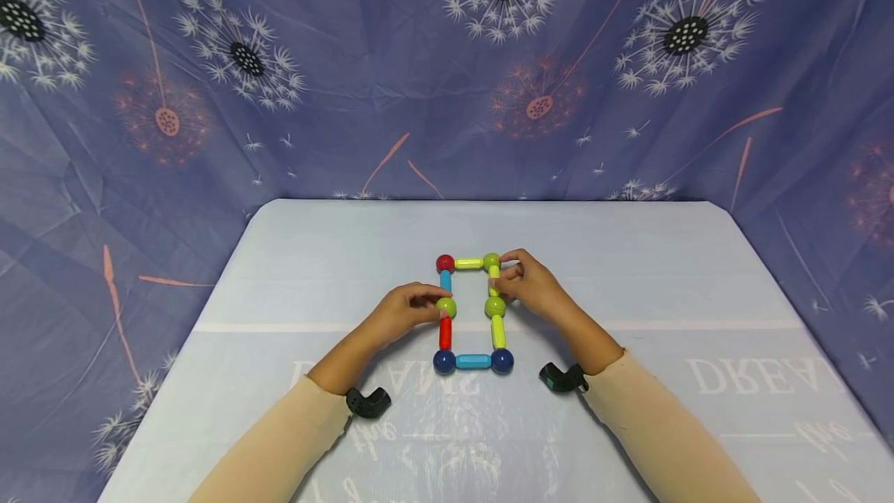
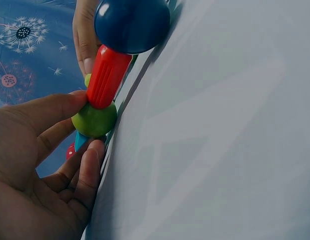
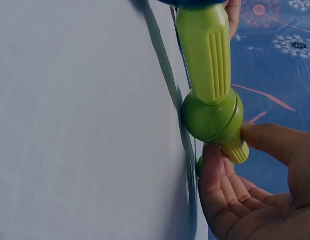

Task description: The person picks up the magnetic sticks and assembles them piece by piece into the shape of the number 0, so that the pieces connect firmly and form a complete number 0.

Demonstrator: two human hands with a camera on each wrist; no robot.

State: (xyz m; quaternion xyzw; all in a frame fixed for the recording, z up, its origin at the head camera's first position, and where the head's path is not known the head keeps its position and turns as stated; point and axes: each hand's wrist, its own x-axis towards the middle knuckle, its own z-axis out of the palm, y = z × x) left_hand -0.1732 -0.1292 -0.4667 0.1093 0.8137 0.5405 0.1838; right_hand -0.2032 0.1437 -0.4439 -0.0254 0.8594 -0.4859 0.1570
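A closed rectangle of coloured toy rods and balls lies on the table. My left hand (image 1: 403, 314) pinches the green ball (image 2: 94, 120) midway along its left side, thumb on one side and fingers on the other. The red rod (image 2: 109, 77) joins that ball to a dark blue ball (image 1: 444, 362); a light blue rod (image 1: 445, 280) runs to the red ball (image 1: 445, 263). My right hand (image 1: 532, 283) grips the upper yellow rod (image 3: 236, 150) on the right side, between two green balls. One of its fingers reaches the far corner green ball (image 1: 492, 261).
Another yellow rod (image 1: 469, 263) forms the far side and a light blue rod (image 1: 473, 362) the near side. The white table (image 1: 628, 270) has printed lettering, and a purple dandelion-patterned cloth (image 1: 433, 115) hangs behind it. Black wrist devices (image 1: 369, 403) sit by both sleeves.
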